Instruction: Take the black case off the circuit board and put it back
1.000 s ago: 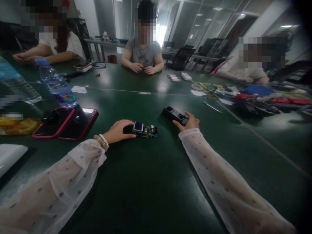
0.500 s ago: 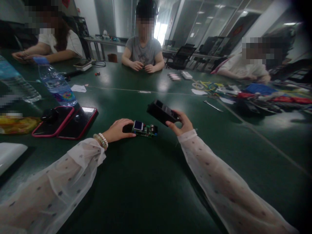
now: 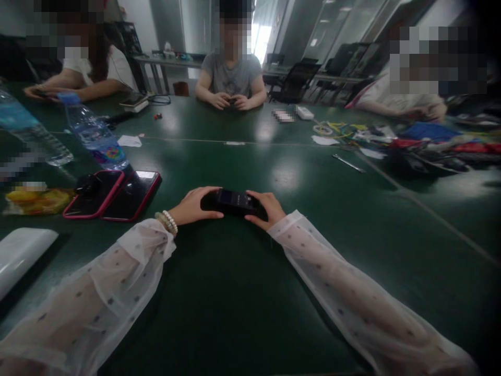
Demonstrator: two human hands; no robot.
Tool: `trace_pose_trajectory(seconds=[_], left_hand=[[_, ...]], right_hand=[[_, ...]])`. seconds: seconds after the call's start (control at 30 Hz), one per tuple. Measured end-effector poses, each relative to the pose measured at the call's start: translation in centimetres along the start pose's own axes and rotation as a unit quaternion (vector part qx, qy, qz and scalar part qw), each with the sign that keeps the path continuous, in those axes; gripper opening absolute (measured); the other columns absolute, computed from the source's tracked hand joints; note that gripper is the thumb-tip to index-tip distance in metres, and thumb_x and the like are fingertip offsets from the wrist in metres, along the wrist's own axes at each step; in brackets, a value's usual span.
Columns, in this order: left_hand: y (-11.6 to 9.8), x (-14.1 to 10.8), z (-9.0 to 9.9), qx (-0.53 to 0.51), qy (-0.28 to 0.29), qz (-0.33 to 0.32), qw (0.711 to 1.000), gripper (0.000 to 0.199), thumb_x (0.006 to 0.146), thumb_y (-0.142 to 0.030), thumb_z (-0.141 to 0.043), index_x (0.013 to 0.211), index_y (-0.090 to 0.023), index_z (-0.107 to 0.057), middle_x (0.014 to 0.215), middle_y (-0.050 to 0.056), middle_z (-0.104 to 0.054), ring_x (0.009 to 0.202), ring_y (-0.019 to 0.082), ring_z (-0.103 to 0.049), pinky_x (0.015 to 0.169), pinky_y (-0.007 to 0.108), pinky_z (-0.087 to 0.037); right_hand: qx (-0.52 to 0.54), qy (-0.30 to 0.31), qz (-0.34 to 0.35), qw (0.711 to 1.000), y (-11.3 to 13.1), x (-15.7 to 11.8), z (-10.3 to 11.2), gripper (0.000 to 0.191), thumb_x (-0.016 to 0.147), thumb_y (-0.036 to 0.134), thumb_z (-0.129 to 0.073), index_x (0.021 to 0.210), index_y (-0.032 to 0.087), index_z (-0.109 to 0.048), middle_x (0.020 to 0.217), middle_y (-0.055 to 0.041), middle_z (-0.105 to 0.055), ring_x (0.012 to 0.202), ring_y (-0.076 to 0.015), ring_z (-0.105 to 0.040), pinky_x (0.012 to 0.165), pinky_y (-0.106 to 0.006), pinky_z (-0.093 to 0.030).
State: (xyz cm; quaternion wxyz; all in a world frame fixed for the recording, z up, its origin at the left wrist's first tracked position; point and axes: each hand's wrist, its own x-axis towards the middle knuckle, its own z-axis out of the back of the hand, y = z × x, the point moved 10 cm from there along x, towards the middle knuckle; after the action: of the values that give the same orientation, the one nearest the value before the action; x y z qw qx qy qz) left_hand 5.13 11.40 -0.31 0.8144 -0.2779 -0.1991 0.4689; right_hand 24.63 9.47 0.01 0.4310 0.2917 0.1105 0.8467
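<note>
Green surface (image 3: 227, 292), seamed and glossy, carries the items below. At its far edge sits a person in grey (image 3: 231, 75). Toward the left edge: a blue-capped bottle (image 3: 94, 130), then red-rimmed phones (image 3: 133, 196), side by side. Well short of the far edge I observe a black casing (image 3: 237, 204), left hand (image 3: 190, 206) closed on one end, right hand (image 3: 273, 210) closed on the other. Contact beneath cannot be confirmed. Its screen (image 3: 226, 197) is dark.
</note>
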Motion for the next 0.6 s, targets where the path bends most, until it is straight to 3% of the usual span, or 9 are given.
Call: trace_pose_trajectory(seconds=[0.1, 0.23, 0.33, 0.47, 0.6], left_hand=[[0.0, -0.1, -0.1, -0.008, 0.015, -0.006, 1.0, 0.085, 0.075, -0.071, -0.064, 0.141, -0.02, -0.047, 0.146, 0.015, -0.05, 0.135, 0.036, -0.043, 0.113, 0.058, -0.03], [-0.5, -0.1, -0.1, -0.018, 0.018, -0.048, 0.999, 0.07, 0.089, -0.073, -0.042, 0.137, -0.023, -0.053, 0.141, 0.011, -0.055, 0.134, 0.033, -0.044, 0.114, 0.058, -0.028], [-0.6, -0.1, -0.2, -0.014, 0.026, -0.049, 0.998, 0.063, 0.09, -0.071, -0.044, 0.131, -0.026, -0.058, 0.135, 0.008, -0.059, 0.132, 0.031, -0.046, 0.114, 0.057, -0.027], [-0.6, 0.0, -0.4, -0.017, 0.039, -0.045, 0.998, 0.059, 0.089, -0.069, -0.048, 0.128, -0.026, -0.061, 0.134, 0.007, -0.06, 0.129, 0.03, -0.048, 0.114, 0.058, -0.027], [-0.6, 0.1, -0.4, -0.023, 0.041, -0.041, 0.998, 0.059, 0.089, -0.067, -0.049, 0.129, -0.024, -0.061, 0.132, 0.008, -0.061, 0.127, 0.03, -0.049, 0.113, 0.057, -0.03]], right_hand=[[0.007, 0.002, 0.01, 1.0, 0.5, -0.2, -0.2, 0.06, 0.082, 0.034, -0.069, 0.138, 0.028, -0.046, 0.129, -0.0107, -0.061, 0.115, -0.033, -0.053, 0.098, -0.055, -0.049], [0.033, -0.01, 0.037, 0.999, 1.8, -0.4, 0.4, 0.056, 0.08, 0.029, -0.071, 0.131, 0.031, -0.048, 0.127, -0.008, -0.062, 0.114, -0.0314, -0.054, 0.098, -0.055, -0.049], [0.057, -0.012, 0.05, 0.997, 2.6, -0.5, 0.6, 0.051, 0.078, 0.025, -0.071, 0.125, 0.03, -0.051, 0.122, -0.007, -0.064, 0.112, -0.0296, -0.055, 0.098, -0.053, -0.048], [0.152, 0.014, -0.017, 0.988, 1.5, -0.6, 0.0, 0.057, 0.073, 0.041, -0.078, 0.122, 0.028, -0.055, 0.122, -0.0087, -0.062, 0.115, -0.03, -0.056, 0.101, -0.053, -0.046], [0.318, 0.048, -0.111, 0.94, -0.2, -0.6, -1.0, 0.051, 0.082, 0.055, -0.067, 0.123, 0.027, -0.055, 0.112, -0.0082, -0.067, 0.11, -0.0268, -0.064, 0.101, -0.053, -0.046]])
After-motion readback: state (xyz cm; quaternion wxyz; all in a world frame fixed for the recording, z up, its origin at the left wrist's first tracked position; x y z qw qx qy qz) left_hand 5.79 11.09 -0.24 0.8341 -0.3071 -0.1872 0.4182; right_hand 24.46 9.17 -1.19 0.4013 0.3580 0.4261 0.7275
